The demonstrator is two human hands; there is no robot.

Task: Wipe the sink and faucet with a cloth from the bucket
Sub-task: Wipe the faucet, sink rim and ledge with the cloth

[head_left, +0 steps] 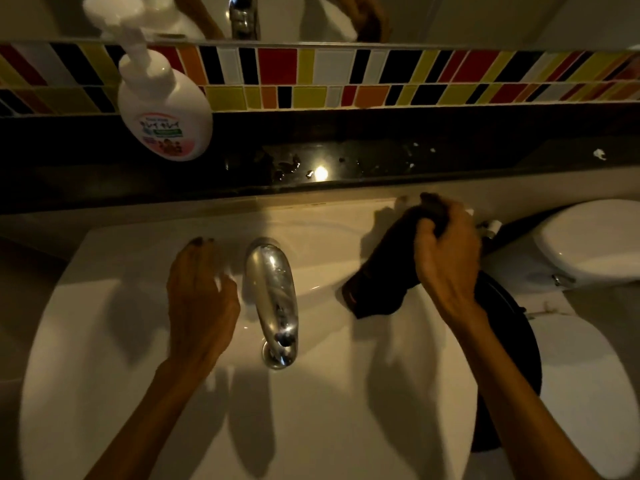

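A white sink (114, 292) fills the lower middle of the view, with a chrome faucet (273, 292) reaching out over its basin. My right hand (446, 258) grips a dark cloth (381, 282) at the sink's back right corner; the cloth hangs down over the rim there. My left hand (201, 299) rests flat on the sink's back deck just left of the faucet, fingers spread, holding nothing. A dark round object (509, 348), possibly the bucket, shows just right of the sink under my right forearm.
A white soap pump bottle (166, 105) stands on the black wet ledge (346, 157) behind the sink, at the left. Coloured tiles and a mirror are above it. A white toilet (588, 244) sits to the right.
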